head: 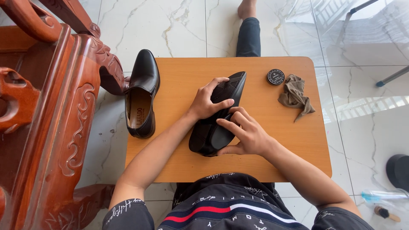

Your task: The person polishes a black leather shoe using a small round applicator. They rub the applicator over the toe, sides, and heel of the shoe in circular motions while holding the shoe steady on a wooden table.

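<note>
A black leather shoe [228,91] lies sole-up on the small wooden table [298,145], its toe pointing away from me. My left hand [208,102] grips it across the middle of the sole. My right hand [245,134] presses on the heel end, fingers spread over the dark leather. The matching black shoe [142,91] stands upright at the table's left edge, opening facing up. A round black polish tin [275,76] and a crumpled brown cloth [295,96] lie at the table's far right.
A carved red-brown wooden chair [51,115] stands close on the left. White marble floor surrounds the table. A small brush [385,213] and a clear bottle [383,196] lie on the floor at lower right, beside a dark round object [398,170].
</note>
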